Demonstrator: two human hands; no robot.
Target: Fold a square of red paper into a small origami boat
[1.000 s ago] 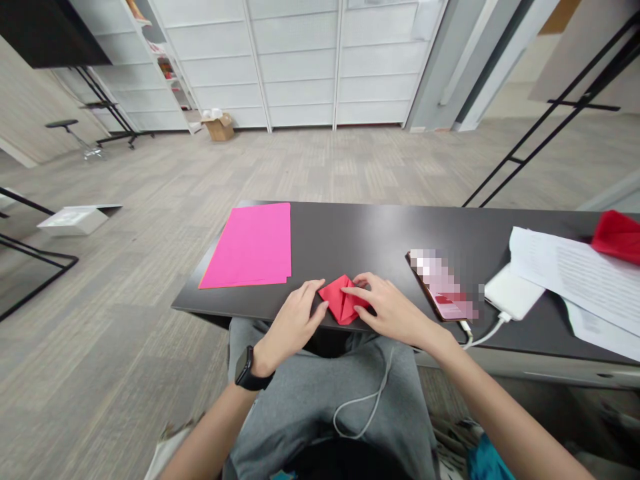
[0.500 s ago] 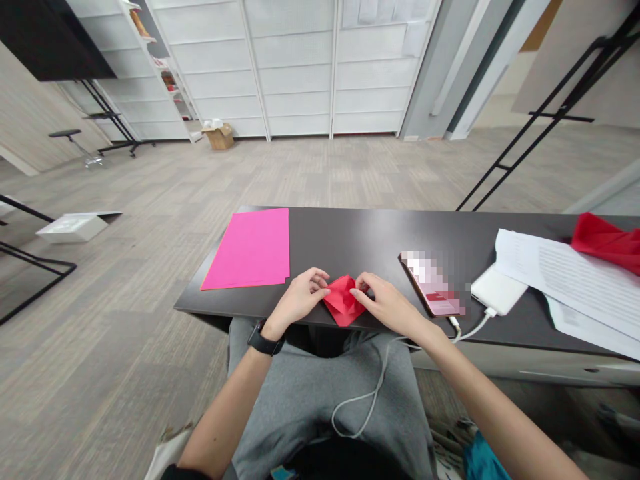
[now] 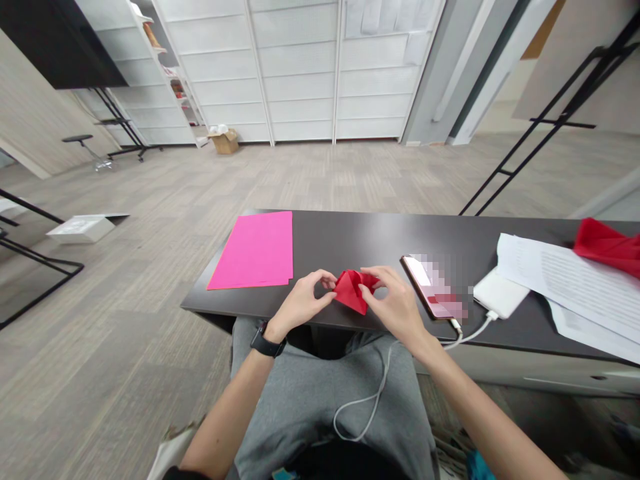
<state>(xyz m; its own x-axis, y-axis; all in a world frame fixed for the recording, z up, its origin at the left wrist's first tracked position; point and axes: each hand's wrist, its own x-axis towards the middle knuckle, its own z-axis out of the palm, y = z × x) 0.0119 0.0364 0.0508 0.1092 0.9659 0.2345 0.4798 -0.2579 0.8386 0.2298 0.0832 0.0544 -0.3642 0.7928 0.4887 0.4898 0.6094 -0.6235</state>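
Here you are, looking out from your own head, forward and steeply down over the surface (image 3: 345, 240)! Your lap (image 3: 320, 393) lies low and close beneath you, your left hand (image 3: 306, 300) and right hand (image 3: 397, 303) sit just below centre, and the wide view runs across the floor (image 3: 320, 177) to white cabinets (image 3: 300, 80) up top.

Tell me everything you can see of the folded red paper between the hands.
The folded red paper is small, bright and thin-looking, with creased, pointed flaps, bulging rather than flat. It is over the desk, near the front edge, one corner pointing toward that edge. The right hand grips its right side; the left hand is at its left edge, contact unclear. Its underside is hidden.
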